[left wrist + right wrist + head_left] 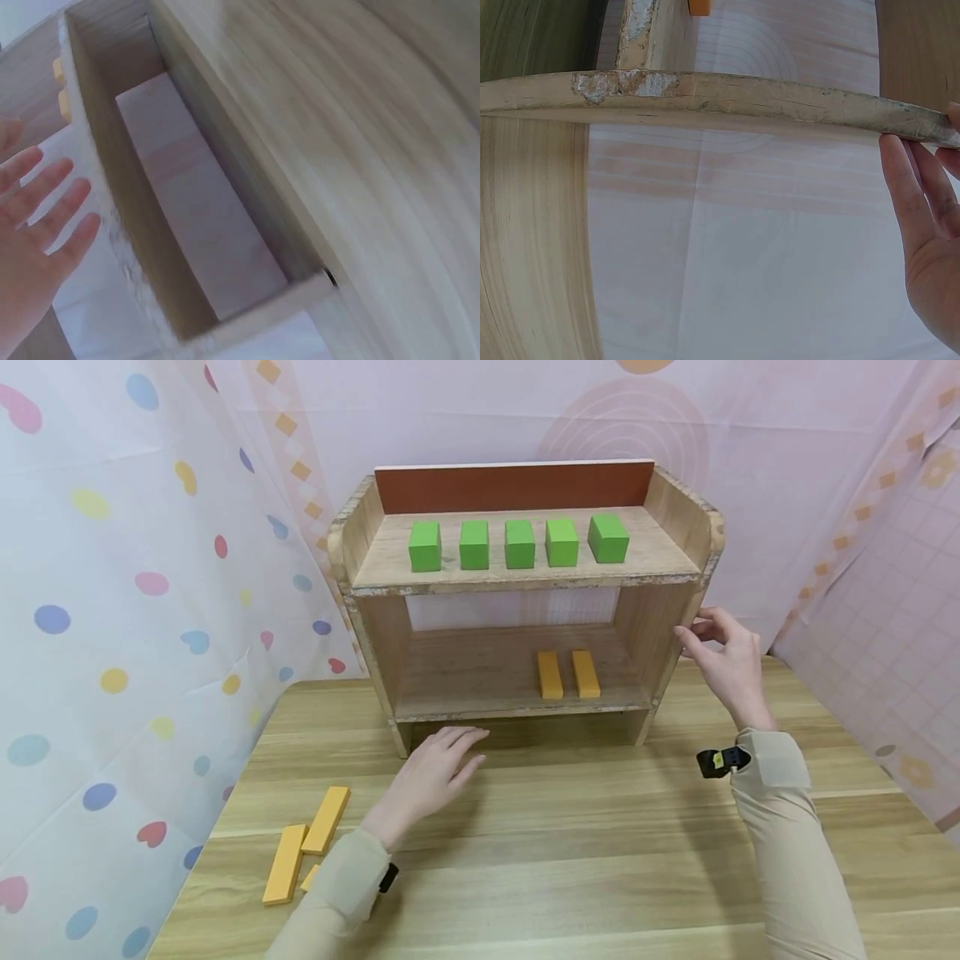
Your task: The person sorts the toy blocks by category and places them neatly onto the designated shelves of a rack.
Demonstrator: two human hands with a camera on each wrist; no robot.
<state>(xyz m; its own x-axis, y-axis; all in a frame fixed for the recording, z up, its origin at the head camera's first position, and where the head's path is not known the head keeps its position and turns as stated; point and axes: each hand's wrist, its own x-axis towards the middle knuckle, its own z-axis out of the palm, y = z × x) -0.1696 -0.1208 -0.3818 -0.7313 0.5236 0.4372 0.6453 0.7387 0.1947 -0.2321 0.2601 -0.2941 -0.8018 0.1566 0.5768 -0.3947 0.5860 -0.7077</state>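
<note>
A small two-tier wooden shelf (472, 672) stands on the table. My right hand (731, 664) grips the front edge of its right side panel, thumb at the edge and fingers along the outer face, as the right wrist view also shows. My left hand (438, 768) hovers in front of the lower board's left half, fingers spread and holding nothing. Two orange blocks (550, 675) lie side by side on the right half of that lower board. Several green blocks (474, 545) stand in a row on the upper board.
Orange blocks (285, 864) lie on the wooden table (570, 843) at the left, one partly hidden by the left sleeve (337, 881). A brown-red back strip (517, 487) rises behind the upper board. Patterned curtains (150, 610) hang close behind and at both sides.
</note>
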